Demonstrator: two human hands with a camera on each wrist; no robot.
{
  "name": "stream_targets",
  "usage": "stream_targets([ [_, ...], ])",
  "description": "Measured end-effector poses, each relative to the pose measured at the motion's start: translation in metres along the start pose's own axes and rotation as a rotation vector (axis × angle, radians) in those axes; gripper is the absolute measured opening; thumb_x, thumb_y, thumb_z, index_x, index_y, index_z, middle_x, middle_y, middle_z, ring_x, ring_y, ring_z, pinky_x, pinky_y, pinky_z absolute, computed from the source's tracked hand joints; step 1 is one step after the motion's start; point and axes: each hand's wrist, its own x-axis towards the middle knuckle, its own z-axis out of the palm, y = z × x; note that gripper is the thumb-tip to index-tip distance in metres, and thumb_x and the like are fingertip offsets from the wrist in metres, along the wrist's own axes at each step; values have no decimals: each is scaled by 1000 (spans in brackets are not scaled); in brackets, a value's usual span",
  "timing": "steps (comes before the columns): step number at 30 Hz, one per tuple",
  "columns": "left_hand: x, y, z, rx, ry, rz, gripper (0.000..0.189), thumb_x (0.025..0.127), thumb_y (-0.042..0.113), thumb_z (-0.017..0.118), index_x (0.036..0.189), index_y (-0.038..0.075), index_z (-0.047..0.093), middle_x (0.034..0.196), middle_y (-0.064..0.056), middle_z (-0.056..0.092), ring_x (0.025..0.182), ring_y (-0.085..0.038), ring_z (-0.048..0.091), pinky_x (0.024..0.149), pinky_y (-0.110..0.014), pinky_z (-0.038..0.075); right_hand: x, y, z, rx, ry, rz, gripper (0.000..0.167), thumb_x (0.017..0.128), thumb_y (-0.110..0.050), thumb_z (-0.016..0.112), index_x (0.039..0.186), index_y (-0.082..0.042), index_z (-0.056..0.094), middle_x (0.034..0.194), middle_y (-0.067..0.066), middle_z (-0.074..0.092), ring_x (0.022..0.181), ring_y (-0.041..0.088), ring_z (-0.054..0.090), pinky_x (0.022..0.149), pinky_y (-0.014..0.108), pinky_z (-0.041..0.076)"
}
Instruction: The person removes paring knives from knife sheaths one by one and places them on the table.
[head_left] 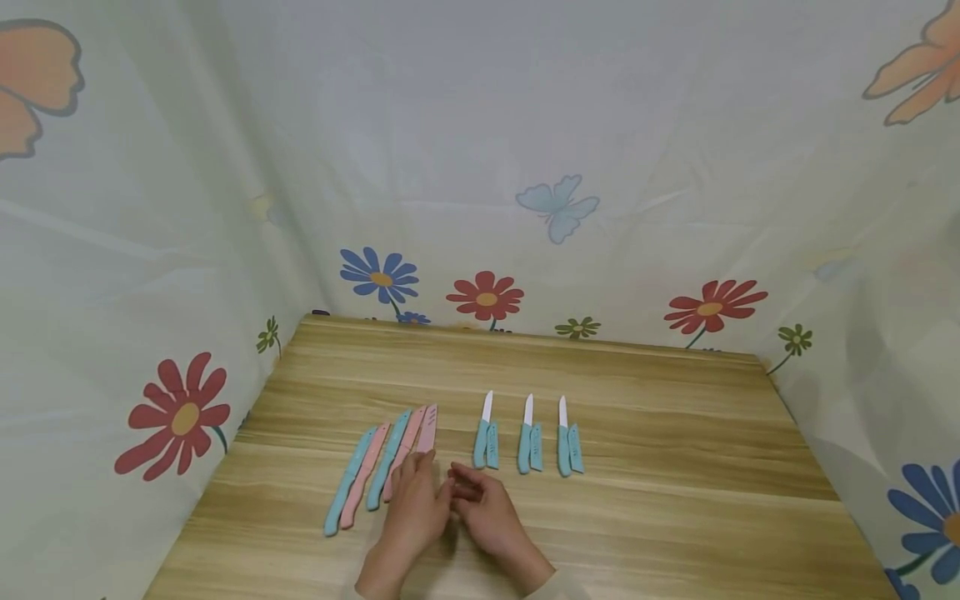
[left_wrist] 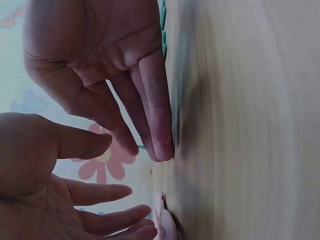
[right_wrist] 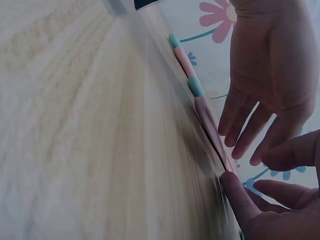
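In the head view my left hand [head_left: 416, 504] is over the lower part of the rightmost pink sheathed knife [head_left: 427, 429], fingers extended and holding nothing. My right hand [head_left: 487, 512] is close beside it, its fingers loosely bent toward the left hand and nothing in its grasp. In the right wrist view, the right hand's fingertips are low at the wood surface, while the left hand [right_wrist: 272, 75] hangs beside the pink knife [right_wrist: 210, 125]. The left wrist view shows both palms facing, with a gap between them.
Left of the hands lie pink and teal sheathed knives in a slanted row, including a teal one [head_left: 348, 483]. Three bare teal-handled knives, one at the left [head_left: 481, 442], each lie beside a teal sheath [head_left: 492, 446]. A flowered curtain [head_left: 600, 125] surrounds the wooden table [head_left: 675, 500].
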Motion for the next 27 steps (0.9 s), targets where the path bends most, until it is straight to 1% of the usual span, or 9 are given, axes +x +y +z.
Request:
stream_targets([
  [2,-2,-1,-1,2,-8,-6,58,97,20,69,144,-9,51,143,-30,50,137,-48,43,111,-63,43,-1,-1,2,8,-12,15,55,90,7,60,144,11,51,141,31,58,119,36,69,93,27,60],
  [4,-3,-2,-1,7,-6,1,57,97,19,69,143,-10,51,142,-31,51,135,-50,44,110,-64,43,-1,-2,4,9,-22,25,56,90,7,59,145,11,50,142,31,58,120,36,68,94,27,60],
  [10,-6,-3,-3,20,4,6,55,97,18,69,141,-11,53,140,-32,53,132,-51,46,106,-63,44,-3,-5,9,9,-43,29,56,89,8,59,145,13,49,141,32,58,120,37,67,93,26,60],
  [13,-6,-3,-4,19,-2,-2,55,97,18,70,141,-10,54,140,-32,52,130,-50,46,104,-63,45,-3,-6,10,1,-45,29,56,89,8,59,144,13,49,141,32,59,119,36,68,91,22,59],
  [17,-6,-2,-4,31,-8,-4,54,97,19,70,142,-7,54,139,-30,54,122,-49,51,98,-61,49,-3,-8,11,-17,-48,28,57,88,8,58,144,14,49,141,31,59,119,35,68,88,20,57],
  [21,-5,-1,-5,27,-10,-7,55,96,17,71,143,-6,54,136,-29,56,118,-47,54,96,-60,50,-3,-8,11,-23,-60,33,57,88,7,58,144,15,49,142,30,59,120,36,67,88,21,58],
  [27,-2,-3,-5,-10,-10,-26,53,95,11,70,143,-6,53,135,-30,55,119,-46,56,98,-58,51,-4,-8,11,-17,-83,44,56,91,6,58,145,14,47,147,31,54,121,36,67,93,26,59],
])
